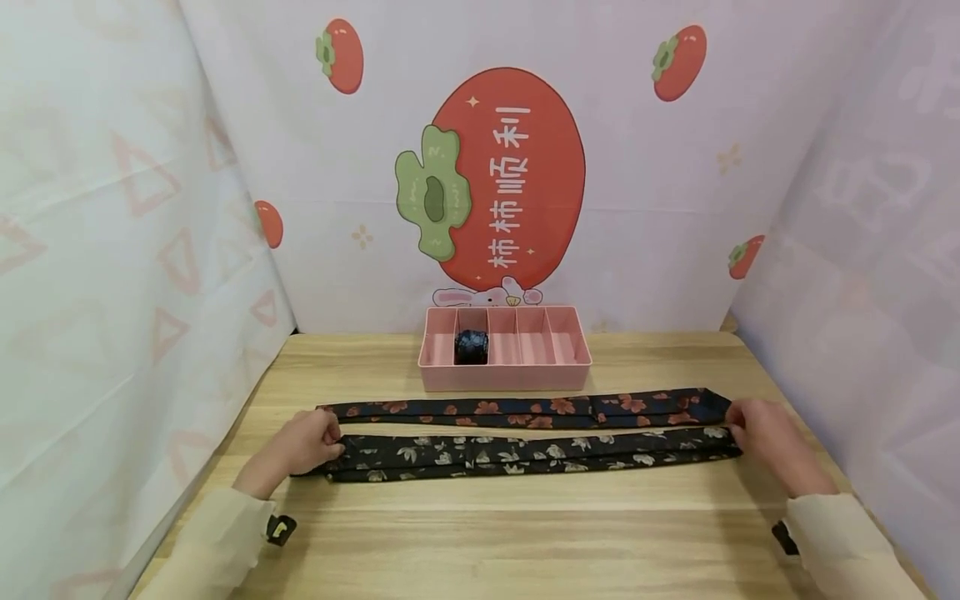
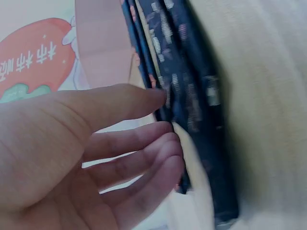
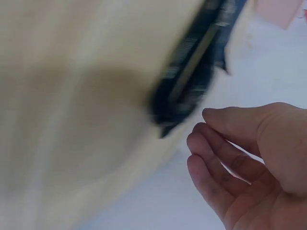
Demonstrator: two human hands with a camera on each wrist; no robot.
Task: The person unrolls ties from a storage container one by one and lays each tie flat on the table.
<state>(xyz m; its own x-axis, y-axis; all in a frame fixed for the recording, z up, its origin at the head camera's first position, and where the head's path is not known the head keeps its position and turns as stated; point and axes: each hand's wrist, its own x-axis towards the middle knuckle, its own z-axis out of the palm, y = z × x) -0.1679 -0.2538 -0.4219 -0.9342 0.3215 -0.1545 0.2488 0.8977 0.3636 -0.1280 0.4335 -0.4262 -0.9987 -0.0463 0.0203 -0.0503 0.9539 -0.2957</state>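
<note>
Two long folded neckties lie side by side across the wooden table. The nearer is a black necktie with pale flowers [image 1: 555,452]; behind it is a dark necktie with orange-red flowers [image 1: 487,409]. At their left ends is my left hand [image 1: 306,442], thumb and loosely bent fingers [image 2: 165,132] against the ties, with a gap between thumb and index finger. By the right ends is my right hand [image 1: 772,437]. In the right wrist view its relaxed fingertips [image 3: 199,143] stand apart from the blurred tie end [image 3: 180,96].
Behind the ties stands a pink divided box [image 1: 506,379]. A rolled dark blue necktie [image 1: 472,347] sits in its second compartment from the left. White printed cloths [image 1: 630,250] enclose the table [image 1: 510,533] at the back and both sides.
</note>
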